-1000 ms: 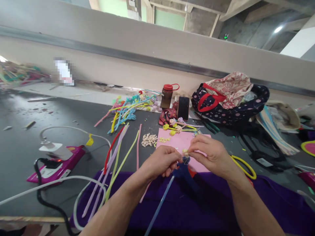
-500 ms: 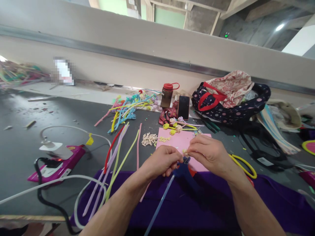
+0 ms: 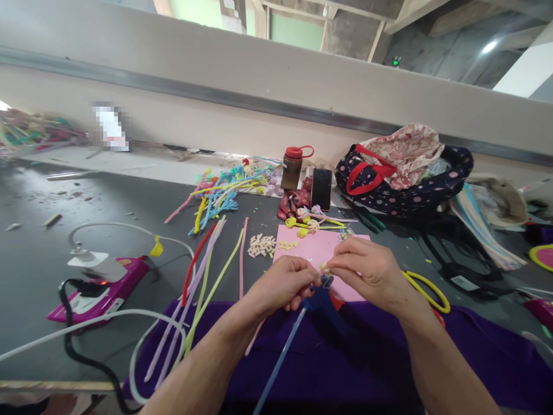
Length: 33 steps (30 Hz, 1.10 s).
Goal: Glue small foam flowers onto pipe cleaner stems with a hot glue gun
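Over the pink sheet (image 3: 326, 242), my two hands meet with the fingertips close together. My right hand (image 3: 367, 266) pinches a small cream-yellow fuzzy piece (image 3: 324, 266). The fingers of my left hand (image 3: 288, 283) are closed right beside that piece; what they grip is too small to make out. Just under the fingertips lies a blue glue gun (image 3: 317, 301), its front end partly covered by my hands. A translucent glue stick (image 3: 280, 363) sticks out of its back towards me. Small cream pieces (image 3: 261, 245) and pale yellow pieces (image 3: 288, 245) lie in groups beyond my left hand.
Long pipe cleaners (image 3: 209, 259) lie left, beside a pink power strip (image 3: 110, 288) with cables. Fuzzy flowers (image 3: 305, 222), a bottle (image 3: 292, 170), a phone (image 3: 321, 189) and a dotted bag (image 3: 401, 193) stand behind. Purple cloth (image 3: 367, 369) covers the near edge. A yellow loop (image 3: 432, 291) lies right.
Almost nothing differs. Both hands stay at the same spot over the glue gun, with only a tiny shift of the fingertips and the view.
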{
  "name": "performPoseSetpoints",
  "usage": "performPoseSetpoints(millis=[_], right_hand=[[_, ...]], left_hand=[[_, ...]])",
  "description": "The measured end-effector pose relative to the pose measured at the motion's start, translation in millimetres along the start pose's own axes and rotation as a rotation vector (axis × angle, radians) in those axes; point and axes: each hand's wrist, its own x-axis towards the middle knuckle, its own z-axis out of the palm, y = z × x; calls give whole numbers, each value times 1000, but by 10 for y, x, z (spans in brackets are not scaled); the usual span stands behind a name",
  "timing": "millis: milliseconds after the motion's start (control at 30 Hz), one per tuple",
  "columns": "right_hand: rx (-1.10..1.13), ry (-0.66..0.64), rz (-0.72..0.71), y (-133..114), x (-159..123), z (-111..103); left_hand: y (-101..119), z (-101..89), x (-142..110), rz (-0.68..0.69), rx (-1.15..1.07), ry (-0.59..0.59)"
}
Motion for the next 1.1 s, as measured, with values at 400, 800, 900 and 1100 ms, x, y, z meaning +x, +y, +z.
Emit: performPoseSetpoints(millis=[400,800,900,1100], right_hand=[[107,376,192,-54,-85,-40],[278,359,234,-45,-92,86],[350,310,205,-73,-95,68],[314,125,93,-165,-82,34]], left_hand=[[-18,-63,22,-25,-250,-81],[6,-121,3,-4,-606,-210],[-3,-126,7,-21,-586,-218],[-23,-79,15,-27,-513,-169]])
